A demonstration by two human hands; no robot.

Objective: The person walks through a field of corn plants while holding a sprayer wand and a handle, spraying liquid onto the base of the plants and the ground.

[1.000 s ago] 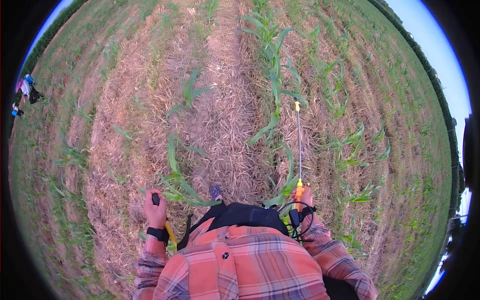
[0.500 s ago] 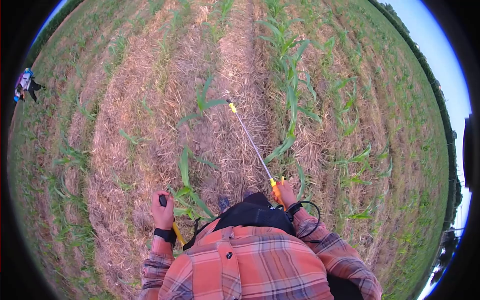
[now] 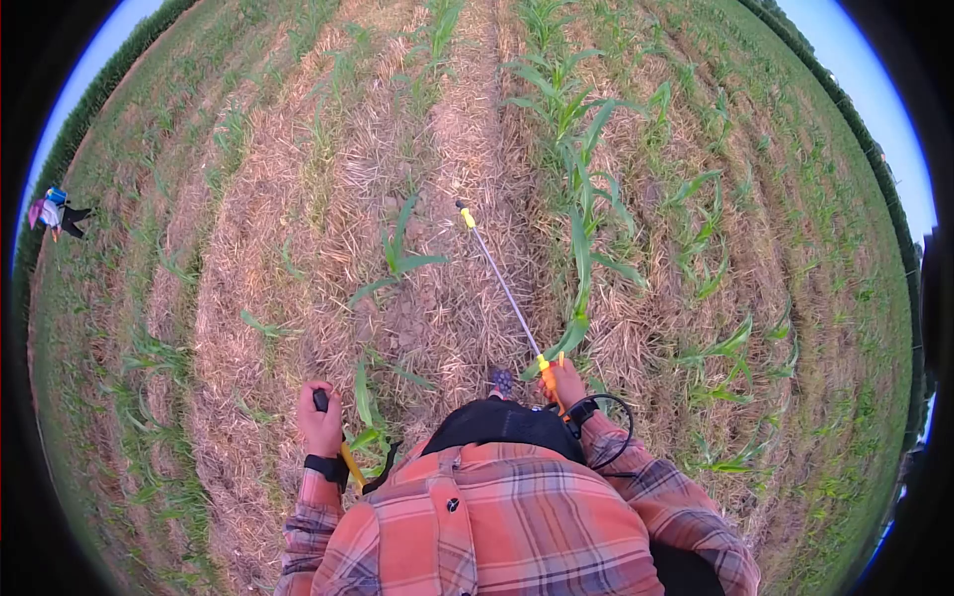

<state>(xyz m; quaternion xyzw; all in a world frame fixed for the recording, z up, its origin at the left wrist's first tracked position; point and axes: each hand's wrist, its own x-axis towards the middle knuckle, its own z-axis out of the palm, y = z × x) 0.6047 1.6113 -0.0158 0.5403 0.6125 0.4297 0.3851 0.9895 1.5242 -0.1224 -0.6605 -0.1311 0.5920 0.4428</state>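
Note:
My left hand [image 3: 320, 423] is closed round the black grip [image 3: 320, 399] of a yellow lever [image 3: 352, 465] at my left side. In my right hand [image 3: 564, 383] is the orange and yellow handle [image 3: 548, 375] of a spray wand [image 3: 505, 283]. The thin wand points forward and slightly left, its yellow and black nozzle end [image 3: 466, 215] above straw-covered soil. A black hose [image 3: 628, 429] loops beside my right wrist. Just right of the wand stand green leafy plants [image 3: 579, 238]; a smaller plant [image 3: 396, 260] grows left of it.
Rows of young plants [image 3: 720, 348] and dry straw [image 3: 268, 228] stretch forward on both sides. Far left, another person [image 3: 60, 214] stands in the field, carrying something blue. A patterned shoe [image 3: 502, 381] shows ahead of my body. Dark trees line the field's edge.
The near plants have shifted a little down in view. A patterned shoe now shows near the middle, and the one left of it is gone from sight. Both hands keep their grips.

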